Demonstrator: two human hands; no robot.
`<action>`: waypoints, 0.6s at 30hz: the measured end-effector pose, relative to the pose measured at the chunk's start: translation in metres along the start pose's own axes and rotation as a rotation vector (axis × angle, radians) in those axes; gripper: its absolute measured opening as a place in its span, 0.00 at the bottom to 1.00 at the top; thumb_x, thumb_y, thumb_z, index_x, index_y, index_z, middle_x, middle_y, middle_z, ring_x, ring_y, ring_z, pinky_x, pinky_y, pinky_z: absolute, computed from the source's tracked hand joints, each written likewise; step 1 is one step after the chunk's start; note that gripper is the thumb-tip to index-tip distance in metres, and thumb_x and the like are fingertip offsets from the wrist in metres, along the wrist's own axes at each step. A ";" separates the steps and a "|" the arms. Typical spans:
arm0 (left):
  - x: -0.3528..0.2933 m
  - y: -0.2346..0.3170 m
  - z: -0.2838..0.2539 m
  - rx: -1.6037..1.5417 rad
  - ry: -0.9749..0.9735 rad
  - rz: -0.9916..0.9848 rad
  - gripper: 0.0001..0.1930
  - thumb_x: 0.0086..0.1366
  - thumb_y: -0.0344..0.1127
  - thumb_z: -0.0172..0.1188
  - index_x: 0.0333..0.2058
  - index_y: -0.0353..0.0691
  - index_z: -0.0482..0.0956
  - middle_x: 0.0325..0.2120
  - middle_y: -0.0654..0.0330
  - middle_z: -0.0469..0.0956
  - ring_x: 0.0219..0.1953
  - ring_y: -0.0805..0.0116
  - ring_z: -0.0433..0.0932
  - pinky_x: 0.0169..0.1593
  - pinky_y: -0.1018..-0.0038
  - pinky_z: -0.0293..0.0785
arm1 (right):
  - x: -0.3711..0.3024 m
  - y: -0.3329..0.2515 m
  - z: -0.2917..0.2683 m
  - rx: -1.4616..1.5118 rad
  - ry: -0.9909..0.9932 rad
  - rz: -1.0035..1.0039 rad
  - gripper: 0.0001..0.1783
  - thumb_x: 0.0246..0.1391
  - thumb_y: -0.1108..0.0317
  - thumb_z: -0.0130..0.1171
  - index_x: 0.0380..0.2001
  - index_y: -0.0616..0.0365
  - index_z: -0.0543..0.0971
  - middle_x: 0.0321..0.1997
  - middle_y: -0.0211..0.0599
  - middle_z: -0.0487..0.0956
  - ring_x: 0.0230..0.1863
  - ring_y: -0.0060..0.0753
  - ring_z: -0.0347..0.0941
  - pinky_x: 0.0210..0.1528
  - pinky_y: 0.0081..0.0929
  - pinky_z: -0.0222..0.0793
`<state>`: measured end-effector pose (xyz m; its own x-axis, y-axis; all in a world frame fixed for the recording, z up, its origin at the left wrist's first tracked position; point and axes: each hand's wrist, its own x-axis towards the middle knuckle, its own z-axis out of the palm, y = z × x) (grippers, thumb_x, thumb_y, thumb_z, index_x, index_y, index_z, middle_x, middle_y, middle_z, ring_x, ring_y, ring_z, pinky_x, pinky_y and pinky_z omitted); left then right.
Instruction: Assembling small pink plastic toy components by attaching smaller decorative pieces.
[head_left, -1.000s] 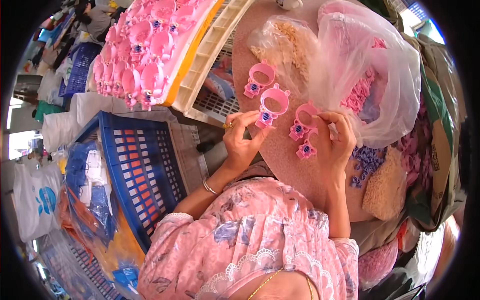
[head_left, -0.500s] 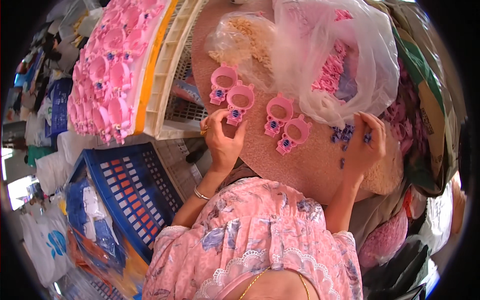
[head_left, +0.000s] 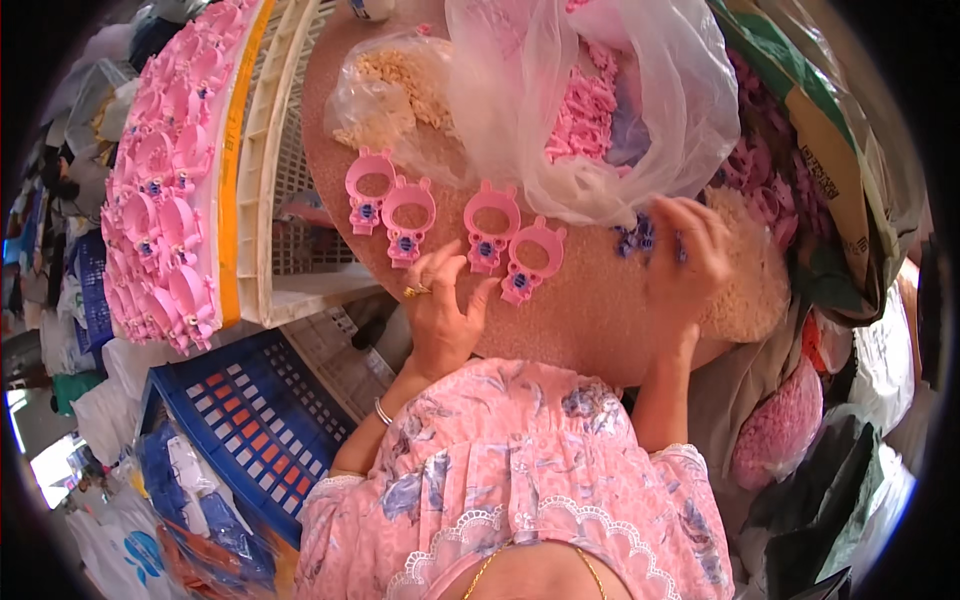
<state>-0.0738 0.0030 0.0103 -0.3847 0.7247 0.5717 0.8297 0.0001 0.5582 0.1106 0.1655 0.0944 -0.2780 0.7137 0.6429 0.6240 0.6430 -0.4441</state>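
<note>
Several pink plastic eared rings with a small figure-shaped lower part and a blue piece on it lie on the round tabletop (head_left: 590,340). One pair is at the left, including an eared ring (head_left: 408,222); the other is nearer the middle, including a second eared ring (head_left: 535,258). My left hand (head_left: 445,305) reaches in between the pairs, thumb and fingers apart, holding nothing visible. Over a little heap of small blue pieces (head_left: 635,237), my right hand (head_left: 692,260) is curled and slightly blurred. A small blue piece (head_left: 683,249) shows within its fingers.
A translucent bag (head_left: 500,120) of pink parts lies behind, beside a clear bag (head_left: 400,95) of beige bits. More beige bits (head_left: 745,265) sit at the right. At the left stand a cream crate (head_left: 262,200), a tray of pink rings (head_left: 150,190) and a blue basket (head_left: 260,400).
The view has shifted, so the table items sit further left. My left hand has moved from the left pair towards the right pair. My right hand has come closer to the blue heap.
</note>
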 end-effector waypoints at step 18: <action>0.011 0.015 0.009 0.101 -0.136 -0.153 0.29 0.51 0.27 0.67 0.51 0.30 0.65 0.37 0.46 0.77 0.41 0.46 0.72 0.50 0.56 0.65 | 0.044 -0.072 0.156 0.033 -0.528 -0.489 0.11 0.43 0.76 0.58 0.33 0.56 0.81 0.37 0.38 0.79 0.43 0.40 0.74 0.46 0.34 0.67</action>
<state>-0.0617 0.0174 0.0194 -0.4565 0.7973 0.3949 0.8049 0.1810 0.5652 -0.0608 0.1944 0.0572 -0.8412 0.3758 0.3888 0.3181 0.9254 -0.2062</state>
